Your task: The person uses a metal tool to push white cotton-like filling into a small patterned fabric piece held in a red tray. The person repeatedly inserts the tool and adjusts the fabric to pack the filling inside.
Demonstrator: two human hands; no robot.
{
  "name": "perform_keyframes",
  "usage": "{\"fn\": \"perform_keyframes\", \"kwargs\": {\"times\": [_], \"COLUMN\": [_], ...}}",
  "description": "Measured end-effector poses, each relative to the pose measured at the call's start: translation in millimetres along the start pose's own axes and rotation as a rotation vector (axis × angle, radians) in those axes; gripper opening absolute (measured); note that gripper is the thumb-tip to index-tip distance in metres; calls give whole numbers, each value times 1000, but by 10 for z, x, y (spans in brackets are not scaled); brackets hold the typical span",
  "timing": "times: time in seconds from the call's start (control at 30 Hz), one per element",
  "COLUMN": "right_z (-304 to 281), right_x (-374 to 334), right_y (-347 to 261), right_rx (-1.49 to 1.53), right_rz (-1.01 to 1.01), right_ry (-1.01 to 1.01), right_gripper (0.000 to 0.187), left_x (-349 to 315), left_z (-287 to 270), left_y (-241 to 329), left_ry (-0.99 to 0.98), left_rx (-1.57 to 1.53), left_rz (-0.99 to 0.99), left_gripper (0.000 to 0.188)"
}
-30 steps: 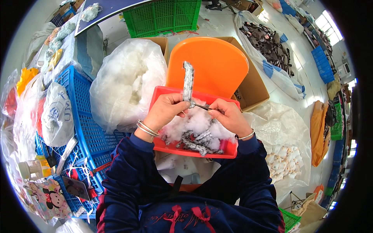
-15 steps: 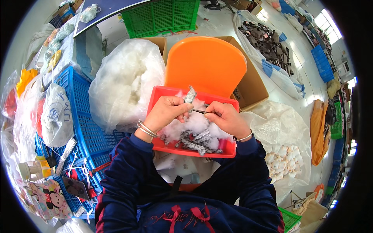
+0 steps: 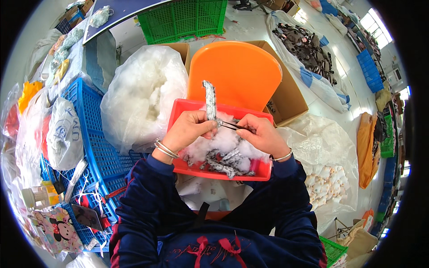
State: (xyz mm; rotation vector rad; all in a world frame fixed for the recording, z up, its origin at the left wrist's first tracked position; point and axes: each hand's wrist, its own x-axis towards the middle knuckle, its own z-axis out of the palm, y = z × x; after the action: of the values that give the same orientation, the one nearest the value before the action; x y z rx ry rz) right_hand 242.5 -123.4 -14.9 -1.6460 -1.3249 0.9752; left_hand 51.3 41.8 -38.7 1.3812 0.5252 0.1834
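Note:
My left hand [image 3: 191, 128] pinches the lower end of a narrow grey-and-white fabric strip [image 3: 209, 100], which stands upright above the fingers. Between the fingers of my right hand [image 3: 258, 132] are dark tweezers [image 3: 230, 125], their tips pointing left at the strip's lower end beside my left fingertips. Both hands are over a red plastic tray [image 3: 178, 107]. White stuffing [image 3: 223, 142] lies in it, along with several more grey-and-white fabric pieces [image 3: 230, 163] at the near side.
An orange chair back [image 3: 234, 73] rises behind the tray, with a cardboard box [image 3: 290, 100] beyond. To the left are a clear bag of stuffing [image 3: 145, 98] and a blue crate [image 3: 100, 138]. At right lies a plastic bag of small pale pieces [image 3: 328, 185].
The strip now stands taller and straighter above my left fingers. The tweezers' arms show more plainly, spread a little, with their tips near the strip's base.

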Motion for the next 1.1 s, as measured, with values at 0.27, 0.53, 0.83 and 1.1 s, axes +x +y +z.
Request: {"fn": "perform_keyframes", "kwargs": {"times": [0.27,0.53,0.83,1.1], "right_z": [-3,-2,32,68], "right_x": [5,4,4,5], "right_y": [37,49,54,17], "right_rx": [-40,-68,-66,-67], "right_rz": [-7,-4,-50,-58], "right_ry": [-22,-16,35,34], "right_gripper": [11,10,13,11], "left_x": [-16,-31,0,-34], "left_z": [-7,14,22,54], "left_y": [25,64,-2,24], "left_ry": [12,19,65,61], "left_rx": [-55,-41,-16,-50], "left_rz": [-10,15,-23,-18], "left_gripper": [14,13,19,22]}}
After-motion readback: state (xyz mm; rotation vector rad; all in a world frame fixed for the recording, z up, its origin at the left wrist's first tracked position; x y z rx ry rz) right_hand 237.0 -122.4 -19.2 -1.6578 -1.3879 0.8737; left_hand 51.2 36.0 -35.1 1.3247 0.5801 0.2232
